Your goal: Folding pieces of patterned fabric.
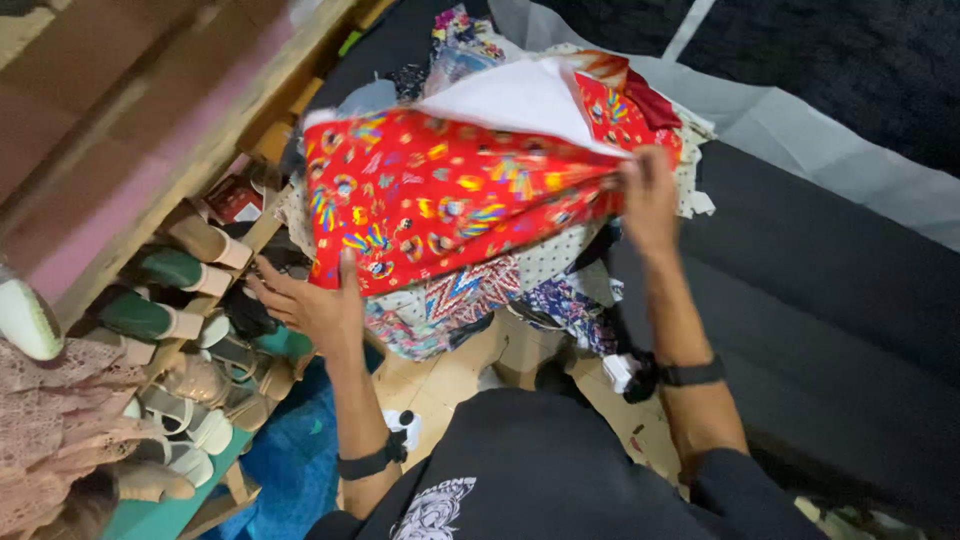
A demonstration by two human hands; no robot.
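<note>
Atop the fabric pile, right of the shoe rack, the red cloth was being lifted, left hand pinching its near-left edge, right hand closed on its right end; drawing it clear seemingly needed both grips held.

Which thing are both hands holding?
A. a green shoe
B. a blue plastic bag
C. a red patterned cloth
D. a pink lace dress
C: the left hand grips the lower edge of the red patterned cloth, and the right hand grips its right end.
</note>
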